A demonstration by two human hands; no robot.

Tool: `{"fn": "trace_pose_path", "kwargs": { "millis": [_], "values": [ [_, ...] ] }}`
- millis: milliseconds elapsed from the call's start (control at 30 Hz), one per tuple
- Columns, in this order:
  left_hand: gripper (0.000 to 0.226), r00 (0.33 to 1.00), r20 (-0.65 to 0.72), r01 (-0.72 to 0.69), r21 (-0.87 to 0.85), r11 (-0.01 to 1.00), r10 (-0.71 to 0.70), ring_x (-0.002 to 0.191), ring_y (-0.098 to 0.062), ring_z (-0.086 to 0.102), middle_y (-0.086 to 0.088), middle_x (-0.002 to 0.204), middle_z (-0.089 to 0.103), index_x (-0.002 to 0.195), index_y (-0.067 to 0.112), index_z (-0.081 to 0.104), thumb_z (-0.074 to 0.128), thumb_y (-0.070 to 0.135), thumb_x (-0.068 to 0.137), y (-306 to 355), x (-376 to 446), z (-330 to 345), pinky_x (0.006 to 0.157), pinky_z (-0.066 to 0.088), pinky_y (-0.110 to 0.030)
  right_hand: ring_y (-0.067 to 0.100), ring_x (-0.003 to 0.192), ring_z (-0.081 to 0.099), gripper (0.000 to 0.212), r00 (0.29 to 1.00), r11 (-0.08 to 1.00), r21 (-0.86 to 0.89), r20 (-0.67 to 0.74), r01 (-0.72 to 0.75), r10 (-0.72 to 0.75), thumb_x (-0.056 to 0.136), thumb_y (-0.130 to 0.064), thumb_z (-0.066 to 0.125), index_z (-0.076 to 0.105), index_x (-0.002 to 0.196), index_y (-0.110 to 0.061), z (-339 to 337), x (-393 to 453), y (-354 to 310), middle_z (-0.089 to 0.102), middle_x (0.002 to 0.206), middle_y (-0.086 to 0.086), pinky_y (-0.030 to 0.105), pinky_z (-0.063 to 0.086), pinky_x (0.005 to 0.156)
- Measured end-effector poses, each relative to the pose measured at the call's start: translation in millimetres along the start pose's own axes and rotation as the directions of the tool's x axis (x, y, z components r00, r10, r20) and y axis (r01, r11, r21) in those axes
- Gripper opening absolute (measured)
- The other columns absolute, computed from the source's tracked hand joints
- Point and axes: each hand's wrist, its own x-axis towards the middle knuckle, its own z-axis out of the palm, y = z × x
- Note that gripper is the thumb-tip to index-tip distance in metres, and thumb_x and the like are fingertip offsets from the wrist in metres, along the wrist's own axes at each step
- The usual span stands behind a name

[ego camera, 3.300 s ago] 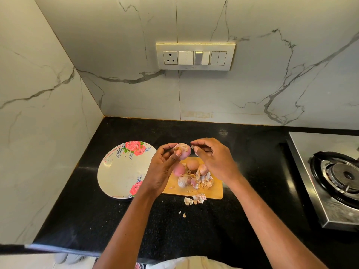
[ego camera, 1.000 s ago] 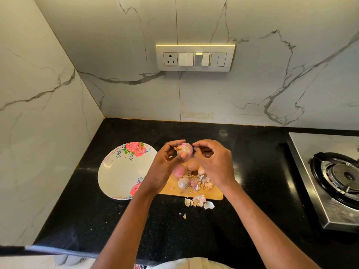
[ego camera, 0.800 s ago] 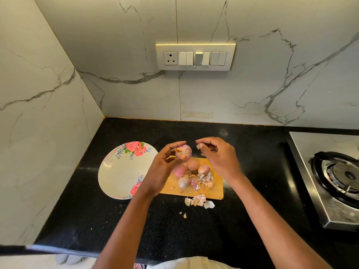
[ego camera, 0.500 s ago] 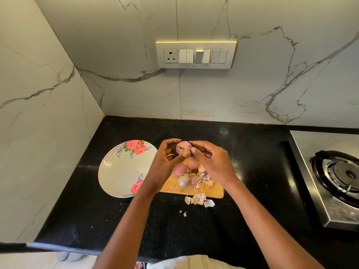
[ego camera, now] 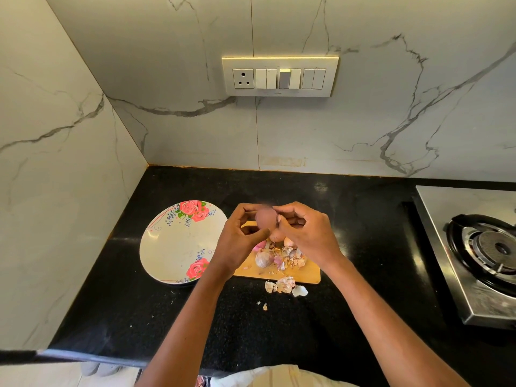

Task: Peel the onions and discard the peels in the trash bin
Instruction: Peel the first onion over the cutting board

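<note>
The left hand holds one onion up over the cutting board, fingers curled round it, so the right hand can pinch at its skin (blurry here). Peels lie on the board and the counter; I see no bin.

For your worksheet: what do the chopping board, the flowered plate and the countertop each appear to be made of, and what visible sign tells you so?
Chopping board: probably wood or bamboo; matte, tan, flat slab.
Flowered plate: likely melamine or glazed ceramic; smooth white surface with printed roses. The look cannot settle which.
Countertop: seemingly polished black granite; glossy, finely speckled, showing reflections.
</note>
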Motion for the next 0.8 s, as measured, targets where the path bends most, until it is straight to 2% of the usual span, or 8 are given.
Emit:
{"fn": "trace_pose_path", "kwargs": {
  "millis": [167,333,467,633,700,800],
  "values": [
    [0.058,0.999,-0.036,0.008,-0.045,0.999,-0.01,0.117,-0.014,0.063,0.003,0.127,0.065,0.128,0.022,0.059,0.08,0.037,0.076,-1,-1,2,0.1,0.056,-0.041,-0.004,0.089,0.07,0.02,0.999,1.0,0.011,-0.034,0.002,-0.002,0.09,-0.017,0.075,0.075,0.109,-0.017,3,1,-1,0.072,0.095,-0.019,0.011,0.054,0.075],
    [0.06,1.0,-0.027,0.013,-0.059,0.998,-0.014,0.117,-0.015,0.064,0.003,0.125,0.066,0.128,0.021,0.06,0.08,0.039,0.074,-1,-1,0,0.101,0.056,-0.047,-0.001,0.087,0.07,0.016,0.998,1.0,0.015,-0.064,-0.016,0.017,0.089,-0.018,0.076,0.074,0.105,-0.02,7,-1,1,0.073,0.093,-0.016,0.015,0.057,0.074],
    [0.053,0.999,0.004,0.036,-0.147,0.989,-0.036,0.118,-0.015,0.064,0.005,0.122,0.068,0.125,0.023,0.063,0.08,0.037,0.077,-2,-3,0,0.101,0.054,-0.052,0.005,0.084,0.071,0.013,0.989,0.988,0.115,-0.094,-0.106,0.117,0.09,-0.022,0.077,0.073,0.101,-0.017,7,1,6,0.075,0.089,-0.008,0.022,0.059,0.074],
    [0.047,0.995,0.02,0.095,-0.171,0.981,-0.093,0.123,-0.019,0.061,0.007,0.127,0.064,0.126,0.035,0.064,0.077,0.039,0.081,-7,-2,1,0.103,0.053,-0.051,0.016,0.097,0.074,0.023,0.97,0.912,0.33,0.062,-0.244,0.236,0.095,-0.014,0.069,0.069,0.118,-0.017,7,1,8,0.075,0.105,0.002,0.042,0.063,0.084],
    [0.047,0.994,0.022,0.11,-0.172,0.979,-0.108,0.123,-0.019,0.061,0.006,0.127,0.063,0.126,0.037,0.063,0.078,0.045,0.083,-9,-1,4,0.102,0.054,-0.046,0.014,0.098,0.073,0.024,0.973,0.93,0.285,0.083,-0.231,0.216,0.096,-0.019,0.068,0.069,0.12,-0.02,8,2,7,0.075,0.105,0.0,0.041,0.063,0.085],
    [0.05,0.994,-0.03,0.095,-0.151,0.984,-0.101,0.114,-0.013,0.065,0.006,0.121,0.065,0.126,0.029,0.062,0.077,0.046,0.081,-7,-1,10,0.096,0.058,-0.036,0.007,0.097,0.072,0.025,0.978,0.96,0.191,0.066,-0.205,0.196,0.093,-0.024,0.072,0.071,0.117,-0.021,8,1,9,0.076,0.102,-0.005,0.036,0.062,0.087]
  ]
}}
